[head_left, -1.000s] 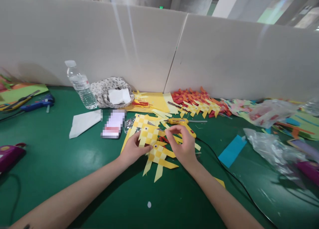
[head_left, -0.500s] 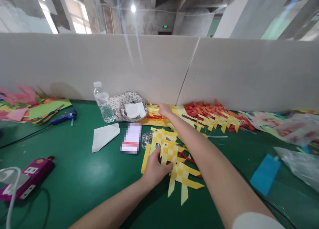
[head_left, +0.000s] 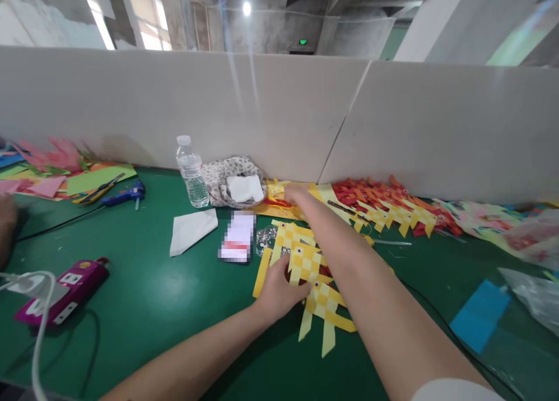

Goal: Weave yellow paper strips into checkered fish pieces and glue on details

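My left hand (head_left: 282,287) is closed round the edge of several yellow checkered woven paper fish (head_left: 305,264), thumb on the near side. These fish have small stuck-on eyes and pale pointed strips hanging down. Stretched to the back of the table, my right hand (head_left: 297,194) is at a yellow paper sheet (head_left: 262,209) where another yellow paper fish (head_left: 275,188) and red strips lie. Its fingertips are too hidden to show a grip. A clear container of small eyes (head_left: 265,238) sits just left of the held fish.
Left of my hands are a phone (head_left: 238,238), a white tissue (head_left: 192,231), a water bottle (head_left: 192,177) and a patterned cloth bag (head_left: 218,180). A blue glue gun (head_left: 124,194) and purple power strip (head_left: 65,293) lie further left. Red and yellow paper fish (head_left: 384,200) are piled back right. Another person's hand (head_left: 6,220) shows far left.
The view has shifted slightly, so things on the table appear further right. Another person's hand has come into view at the far left. My hands stay at the same things.
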`<state>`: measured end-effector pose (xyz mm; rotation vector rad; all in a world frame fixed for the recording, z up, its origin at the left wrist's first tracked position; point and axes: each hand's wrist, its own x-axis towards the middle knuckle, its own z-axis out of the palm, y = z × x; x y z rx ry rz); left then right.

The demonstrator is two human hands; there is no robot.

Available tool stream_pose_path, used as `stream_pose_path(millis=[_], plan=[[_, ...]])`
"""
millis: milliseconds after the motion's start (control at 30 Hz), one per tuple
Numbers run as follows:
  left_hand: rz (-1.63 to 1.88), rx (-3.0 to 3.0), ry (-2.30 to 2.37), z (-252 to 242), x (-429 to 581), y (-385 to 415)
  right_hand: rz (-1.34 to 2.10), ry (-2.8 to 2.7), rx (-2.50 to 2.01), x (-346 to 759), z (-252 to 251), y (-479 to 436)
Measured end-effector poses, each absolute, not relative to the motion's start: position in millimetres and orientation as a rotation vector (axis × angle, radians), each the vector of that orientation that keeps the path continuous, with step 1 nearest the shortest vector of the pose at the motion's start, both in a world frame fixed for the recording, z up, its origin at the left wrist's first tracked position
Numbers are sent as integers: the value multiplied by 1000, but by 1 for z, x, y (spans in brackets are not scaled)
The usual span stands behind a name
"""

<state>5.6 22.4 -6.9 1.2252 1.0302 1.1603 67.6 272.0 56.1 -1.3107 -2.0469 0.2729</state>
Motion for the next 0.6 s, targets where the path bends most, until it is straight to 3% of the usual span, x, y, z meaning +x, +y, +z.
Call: stream_pose_path(millis=[300,467,600], plan=[[1149,1152,1012,-8,2,23,-101,-2434,-1204,148,106,212],[1193,1036,1012,-1,2,21,-825,-2369,-1162,195,122,134],[1242,1012,1008,2,3,19,-1107,-2211,-1310,206,116,55]])
